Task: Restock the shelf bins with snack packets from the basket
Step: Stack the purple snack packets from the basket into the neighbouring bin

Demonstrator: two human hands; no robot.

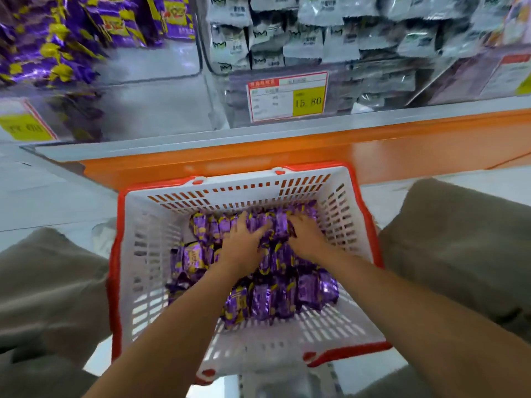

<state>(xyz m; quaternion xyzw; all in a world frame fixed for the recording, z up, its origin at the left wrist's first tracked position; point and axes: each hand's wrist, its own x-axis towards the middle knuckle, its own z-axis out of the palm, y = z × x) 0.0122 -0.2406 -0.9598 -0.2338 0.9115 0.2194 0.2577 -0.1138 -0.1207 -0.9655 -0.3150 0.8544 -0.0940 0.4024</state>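
Both our arms reach down into the basket (114,268), white with slotted walls and a red rim, which stands on the floor (43,196) between our knees, hard against the orange shelf base (287,152). The purple packets (267,300) lie heaped over the basket's bottom, mostly toward its right and far sides.

Our left grip (244,244) lies on the heap near the far wall, fingers apart and fairly straight, pressing flat on the wrappers. Our right grip (307,239) is just beside it, with a few packets bunched up between the two. Its fingers (294,221) bend over the top of the bunch and the thumb is hidden, so we cannot tell whether it has clamped on a packet or only rests there.

Above the shelf base stand clear bins. The left bin (161,81) holds purple and yellow bags (57,38) like those in the basket, piled toward its left side. The middle bin (218,110) is stacked with grey bags (316,38) and carries a red-framed tag (287,96) reading 15.80 on yellow. A second, yellow tag (23,126) shows at the far left, blurred. Our trousers (459,254) are a dull khaki.
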